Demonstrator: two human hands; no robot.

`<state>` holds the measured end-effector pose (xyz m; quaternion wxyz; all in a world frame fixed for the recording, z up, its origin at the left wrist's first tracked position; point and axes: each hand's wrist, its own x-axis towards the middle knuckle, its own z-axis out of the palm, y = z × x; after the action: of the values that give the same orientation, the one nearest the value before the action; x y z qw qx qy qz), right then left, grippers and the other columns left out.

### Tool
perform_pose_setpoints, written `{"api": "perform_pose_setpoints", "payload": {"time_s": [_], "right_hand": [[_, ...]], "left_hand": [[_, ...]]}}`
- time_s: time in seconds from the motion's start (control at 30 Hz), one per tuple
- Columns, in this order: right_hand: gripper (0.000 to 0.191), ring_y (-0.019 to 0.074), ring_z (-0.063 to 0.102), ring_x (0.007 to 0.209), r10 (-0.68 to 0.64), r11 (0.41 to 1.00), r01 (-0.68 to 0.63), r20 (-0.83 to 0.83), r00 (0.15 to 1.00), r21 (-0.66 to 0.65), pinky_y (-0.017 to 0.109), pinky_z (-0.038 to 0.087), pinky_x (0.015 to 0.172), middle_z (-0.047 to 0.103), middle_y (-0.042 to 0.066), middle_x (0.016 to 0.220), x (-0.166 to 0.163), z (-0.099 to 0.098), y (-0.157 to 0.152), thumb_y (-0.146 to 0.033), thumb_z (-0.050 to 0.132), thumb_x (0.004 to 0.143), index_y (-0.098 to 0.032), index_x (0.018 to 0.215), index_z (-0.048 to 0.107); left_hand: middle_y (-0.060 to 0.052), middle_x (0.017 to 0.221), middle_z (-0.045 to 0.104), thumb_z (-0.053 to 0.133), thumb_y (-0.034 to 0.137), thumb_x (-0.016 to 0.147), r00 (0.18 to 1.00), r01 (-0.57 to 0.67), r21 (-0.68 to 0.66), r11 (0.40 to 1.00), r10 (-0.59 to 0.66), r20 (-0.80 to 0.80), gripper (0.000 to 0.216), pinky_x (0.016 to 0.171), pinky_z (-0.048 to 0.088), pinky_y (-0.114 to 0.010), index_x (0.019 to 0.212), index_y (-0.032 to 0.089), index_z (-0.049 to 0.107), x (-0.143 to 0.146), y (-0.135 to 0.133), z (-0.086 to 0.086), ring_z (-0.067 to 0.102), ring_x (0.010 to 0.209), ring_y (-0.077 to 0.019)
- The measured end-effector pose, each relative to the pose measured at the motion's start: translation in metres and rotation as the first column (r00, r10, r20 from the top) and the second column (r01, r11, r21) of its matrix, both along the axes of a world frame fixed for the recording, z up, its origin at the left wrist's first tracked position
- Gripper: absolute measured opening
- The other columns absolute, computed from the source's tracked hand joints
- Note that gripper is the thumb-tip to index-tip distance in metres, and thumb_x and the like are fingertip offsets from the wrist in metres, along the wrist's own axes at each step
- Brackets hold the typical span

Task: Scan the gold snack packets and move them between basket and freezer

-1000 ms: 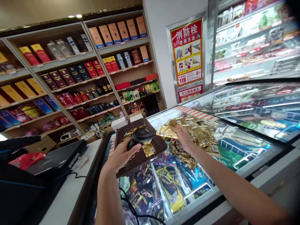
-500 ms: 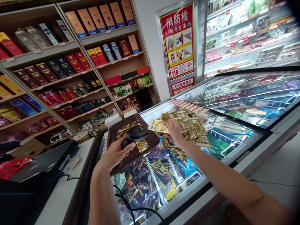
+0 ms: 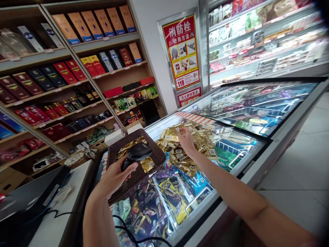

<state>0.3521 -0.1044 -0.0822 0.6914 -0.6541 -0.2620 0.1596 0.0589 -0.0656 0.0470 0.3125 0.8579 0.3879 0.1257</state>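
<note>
Wrapped around the scanner (image 3: pixel 140 151), my left hand (image 3: pixel 115 175) is holding it above the basket (image 3: pixel 158 156). Mid-frame, my half-curled right hand (image 3: pixel 186 139) is touching the gold packets (image 3: pixel 203 140); whether it's pinching one, I cannot tell. They're looking light, slippery, best held by edges.

Bright, crinkled, foil-like shine on my feed from the heap of small flat gold packets (image 3: pixel 203 140), and now the rough, matt weave of the dark brown rectangular basket (image 3: pixel 157 153)! I'm reading smooth, softly glossy plastic on the black round-headed handheld scanner (image 3: pixel 138 151), slick reflective glass on the black-framed freezer lid (image 3: pixel 257 113).
</note>
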Motion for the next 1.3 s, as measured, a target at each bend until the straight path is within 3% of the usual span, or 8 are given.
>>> {"api": "perform_pose_setpoints", "payload": {"time_s": [0.1,0.23,0.37,0.6,0.83,1.1,1.2,1.3], "right_hand": [[0.035,0.0255,0.058,0.087,-0.240,0.968,0.242,0.034,0.970,-0.066,0.036,0.047,0.071,0.058,0.011,0.104,0.033,-0.005,0.001,-0.045,0.044,0.087,-0.021,0.113,0.047],[0.034,0.0284,0.056,0.103,-0.535,0.833,0.542,0.089,0.840,-0.107,0.038,0.042,0.087,0.057,0.015,0.114,0.079,-0.017,-0.003,-0.032,0.043,0.087,-0.017,0.118,0.043],[0.042,0.0301,0.050,0.119,-0.668,0.713,0.676,0.111,0.736,-0.186,0.041,0.038,0.096,0.052,0.020,0.125,0.111,-0.032,-0.007,-0.019,0.039,0.085,-0.011,0.126,0.040],[0.047,0.0298,0.054,0.114,-0.524,0.783,0.537,0.132,0.841,-0.314,0.039,0.041,0.094,0.058,0.021,0.120,0.126,-0.051,-0.008,-0.013,0.047,0.077,-0.008,0.123,0.053],[0.027,0.0294,0.061,0.085,-0.348,0.831,0.399,0.197,0.917,-0.388,0.040,0.045,0.079,0.068,0.014,0.084,0.131,-0.057,-0.004,-0.017,0.054,0.073,-0.015,0.093,0.072],[0.043,0.0341,0.041,0.119,-0.373,0.780,0.519,0.407,0.834,-0.350,0.047,0.031,0.098,0.053,0.021,0.127,0.092,-0.034,-0.007,-0.021,0.047,0.086,-0.012,0.126,0.058],[0.034,0.0315,0.046,0.117,-0.130,0.877,0.384,0.627,0.768,-0.289,0.045,0.034,0.099,0.058,0.016,0.122,0.042,-0.015,0.013,-0.023,0.049,0.088,-0.015,0.118,0.062],[0.026,0.0278,0.056,0.104,0.320,0.914,0.041,0.780,0.538,-0.403,0.042,0.039,0.095,0.064,0.014,0.112,-0.028,0.004,0.041,-0.025,0.047,0.092,-0.017,0.108,0.065]], "left_hand": [[0.002,0.063,0.054,0.059,0.064,0.077,1.000,-0.015,0.025,1.000,0.016,-0.005,0.044,0.055,0.037,-0.024,0.080,0.021,0.057,-0.003,0.003,0.001,0.051,0.061,-0.0160],[0.001,0.066,0.057,0.058,0.068,0.075,0.999,-0.039,-0.001,0.999,0.039,0.015,0.049,0.056,0.039,-0.024,0.084,0.020,0.057,-0.005,0.001,0.005,0.050,0.060,-0.0151],[0.002,0.061,0.056,0.062,0.068,0.072,0.997,-0.071,0.003,0.997,0.071,0.041,0.049,0.051,0.035,-0.024,0.083,0.020,0.058,-0.006,-0.004,0.011,0.046,0.055,-0.0137],[0.003,0.058,0.053,0.063,0.068,0.070,0.991,-0.108,0.017,0.994,0.106,0.081,0.049,0.051,0.036,-0.024,0.079,0.020,0.058,-0.012,-0.007,0.015,0.047,0.054,-0.0133],[0.001,0.058,0.054,0.061,0.073,0.068,0.992,-0.118,0.044,0.992,0.116,0.048,0.055,0.050,0.037,-0.024,0.079,0.019,0.060,-0.023,0.005,0.013,0.050,0.055,-0.0150],[0.002,0.066,0.058,0.061,0.068,0.073,0.986,-0.152,0.028,0.988,0.150,0.069,0.048,0.053,0.040,-0.023,0.082,0.021,0.058,-0.041,0.008,0.011,0.052,0.060,-0.0148],[0.000,0.069,0.060,0.062,0.071,0.069,0.968,-0.245,0.019,0.969,0.244,0.064,0.053,0.053,0.042,-0.023,0.083,0.021,0.058,-0.052,0.014,0.007,0.056,0.061,-0.0161],[-0.001,0.067,0.062,0.063,0.071,0.068,0.933,-0.357,0.042,0.933,0.354,0.056,0.052,0.050,0.039,-0.023,0.081,0.020,0.059,-0.063,0.021,0.004,0.057,0.058,-0.0161]]}}
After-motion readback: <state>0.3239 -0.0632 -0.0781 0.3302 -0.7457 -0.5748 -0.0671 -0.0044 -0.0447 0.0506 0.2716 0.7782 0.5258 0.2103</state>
